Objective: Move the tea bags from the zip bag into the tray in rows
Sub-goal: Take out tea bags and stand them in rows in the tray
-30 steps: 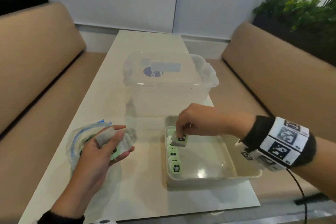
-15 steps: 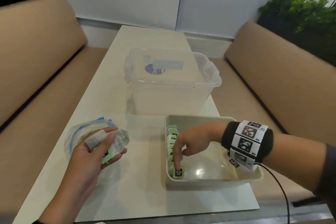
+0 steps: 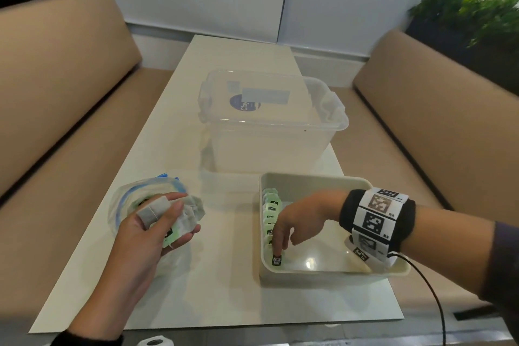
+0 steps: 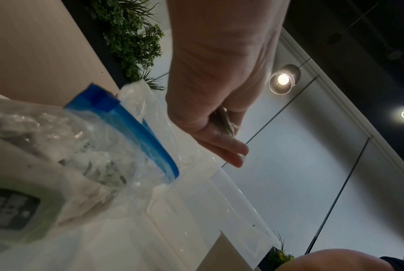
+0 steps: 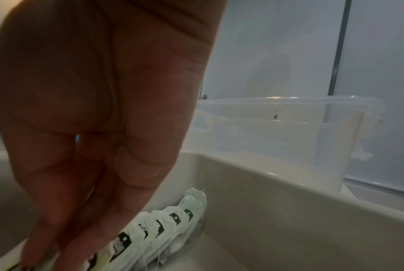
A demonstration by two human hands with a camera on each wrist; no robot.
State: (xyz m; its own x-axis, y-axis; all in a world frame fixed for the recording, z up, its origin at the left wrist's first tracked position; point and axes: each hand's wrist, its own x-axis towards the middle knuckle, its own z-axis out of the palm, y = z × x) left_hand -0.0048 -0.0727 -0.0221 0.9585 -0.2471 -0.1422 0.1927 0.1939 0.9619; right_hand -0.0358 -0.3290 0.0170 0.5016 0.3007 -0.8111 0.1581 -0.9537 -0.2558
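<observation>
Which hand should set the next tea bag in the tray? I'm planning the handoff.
Right hand: it is already in the tray at the row. The left hand holds spare tea bags by the zip bag.

The head camera looks down from above and a bit forward. It sees the whole white table (image 3: 168,126), with the left hand (image 3: 153,229) at the lower left of the frame and the right hand (image 3: 302,219) at the lower right.

The left wrist camera sits low, very near the zip bag (image 4: 117,139), and looks up past the fingers (image 4: 222,144) to the ceiling lamps (image 4: 283,79).

The right wrist camera sits very near the palm, low inside the tray (image 5: 289,199), and looks along the row of tea bags (image 5: 164,223).

All three views show the clear plastic box (image 3: 269,123).
</observation>
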